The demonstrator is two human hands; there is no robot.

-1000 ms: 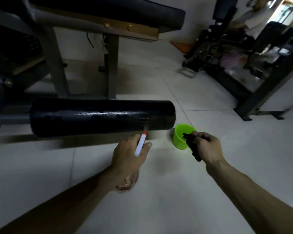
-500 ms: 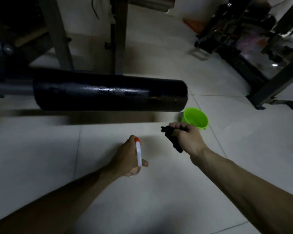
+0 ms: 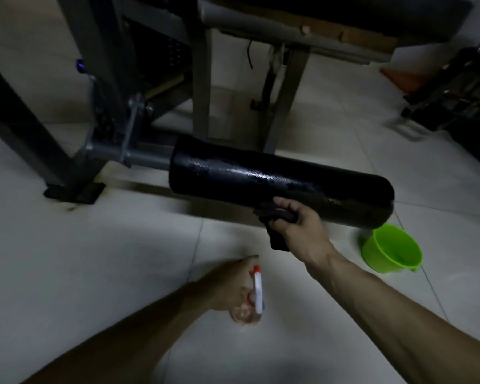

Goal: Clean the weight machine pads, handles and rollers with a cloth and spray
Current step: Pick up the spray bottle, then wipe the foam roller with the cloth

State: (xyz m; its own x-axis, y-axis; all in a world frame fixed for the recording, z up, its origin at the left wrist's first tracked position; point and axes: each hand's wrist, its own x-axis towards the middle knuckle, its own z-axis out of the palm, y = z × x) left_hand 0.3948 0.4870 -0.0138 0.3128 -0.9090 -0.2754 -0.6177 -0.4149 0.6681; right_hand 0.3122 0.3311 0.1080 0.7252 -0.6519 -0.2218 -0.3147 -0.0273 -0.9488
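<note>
The right hand (image 3: 299, 221) is clutching the cloth (image 3: 278, 241) against the wet roller (image 3: 233, 176) to wipe it; the left hand (image 3: 227, 286) is gripping the spray bottle (image 3: 257, 293) nearer, clear of it.

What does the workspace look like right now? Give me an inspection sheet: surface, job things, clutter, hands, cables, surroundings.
Surface: pale tiled floor, dimly lit.
Job's things: black foam roller on a grey steel arm, wet sheen on top; dark cloth pressed to its lower front; clear spray bottle with red-and-white nozzle, held low, clear of the roller.
Clutter: bright green plastic tub on the floor below the roller's free end.
Hands: right hand grips the cloth against the roller; left hand holds the spray bottle.
Cables: thin dark wire hanging under the black padded bench with wooden underside.
Surroundings: that bench above the roller; dark gym equipment far right, blurred.
</note>
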